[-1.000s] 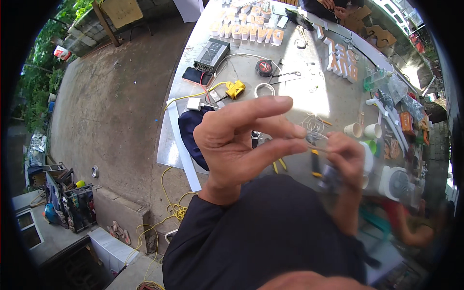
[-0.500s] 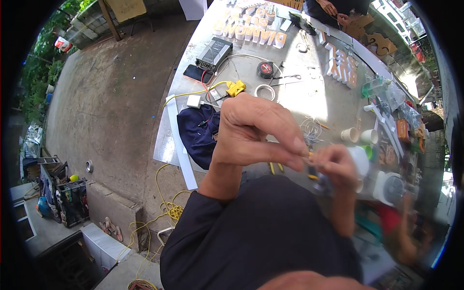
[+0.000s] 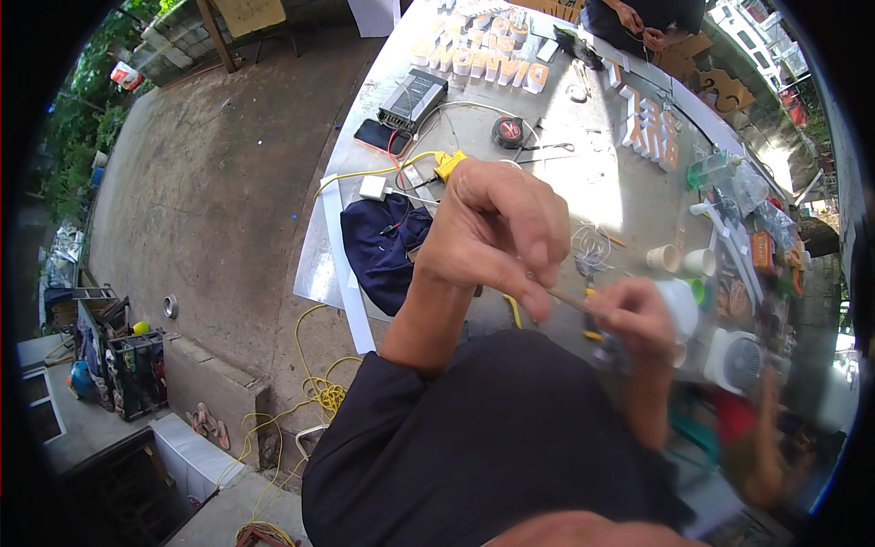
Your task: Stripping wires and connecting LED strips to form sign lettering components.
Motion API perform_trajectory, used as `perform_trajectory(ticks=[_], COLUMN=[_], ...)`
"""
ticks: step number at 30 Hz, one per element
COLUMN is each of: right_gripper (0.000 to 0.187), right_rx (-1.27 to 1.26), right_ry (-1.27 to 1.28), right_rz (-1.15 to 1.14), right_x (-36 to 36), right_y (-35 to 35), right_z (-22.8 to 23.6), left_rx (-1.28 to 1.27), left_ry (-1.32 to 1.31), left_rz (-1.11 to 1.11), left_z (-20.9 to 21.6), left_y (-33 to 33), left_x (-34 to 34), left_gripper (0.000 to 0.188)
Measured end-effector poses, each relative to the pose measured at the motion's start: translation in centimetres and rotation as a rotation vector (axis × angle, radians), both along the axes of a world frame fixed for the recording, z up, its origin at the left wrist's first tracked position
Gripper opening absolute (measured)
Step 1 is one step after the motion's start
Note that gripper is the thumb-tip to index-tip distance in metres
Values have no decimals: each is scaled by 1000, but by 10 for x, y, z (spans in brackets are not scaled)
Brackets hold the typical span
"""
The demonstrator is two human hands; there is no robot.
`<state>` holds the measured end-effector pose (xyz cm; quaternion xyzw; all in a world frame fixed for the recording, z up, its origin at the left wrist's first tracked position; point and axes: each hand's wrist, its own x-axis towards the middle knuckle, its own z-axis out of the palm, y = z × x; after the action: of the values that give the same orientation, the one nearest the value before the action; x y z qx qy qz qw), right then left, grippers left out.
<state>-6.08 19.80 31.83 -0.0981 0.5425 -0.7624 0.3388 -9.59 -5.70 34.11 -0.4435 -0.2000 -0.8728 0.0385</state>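
Observation:
Both hands are raised in front of my chest, close together over the near edge of the table. My left hand point(image 3: 501, 228) is closed in a pinch, thumb against curled fingers. A thin brownish strand point(image 3: 571, 301) spans the short gap between the hands; whether it is wire or something else I cannot make out. Its right end sits in the pinched fingers of my right hand point(image 3: 636, 314), which is smeared by motion. The left end reaches my left thumb and fingertips. Behind my left wrist lies a dark blue cloth point(image 3: 378, 251).
On the table point(image 3: 565, 187) lie a tape measure point(image 3: 509, 133), a phone point(image 3: 381, 136), a black power supply point(image 3: 413, 98) and rows of raised letters point(image 3: 478, 66). Cups point(image 3: 663, 258) and a white fan point(image 3: 732, 357) stand right. Another person's hands point(image 3: 643, 27) work at the far edge.
My left hand has turned and its fingers have curled in more, drawing slightly away from the right hand. More of the thin strand shows between them. The view has shifted a little.

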Motion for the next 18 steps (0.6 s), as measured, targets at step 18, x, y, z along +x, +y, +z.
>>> perform_trajectory(ticks=[18], right_gripper=[11], right_rx=[147], right_ry=[258], right_rz=[123], right_x=[3], right_y=[2], right_z=[38], left_rx=[-143], left_ry=[162], left_rz=[55], left_z=[-15], left_y=[-54], left_x=[4], left_gripper=[46])
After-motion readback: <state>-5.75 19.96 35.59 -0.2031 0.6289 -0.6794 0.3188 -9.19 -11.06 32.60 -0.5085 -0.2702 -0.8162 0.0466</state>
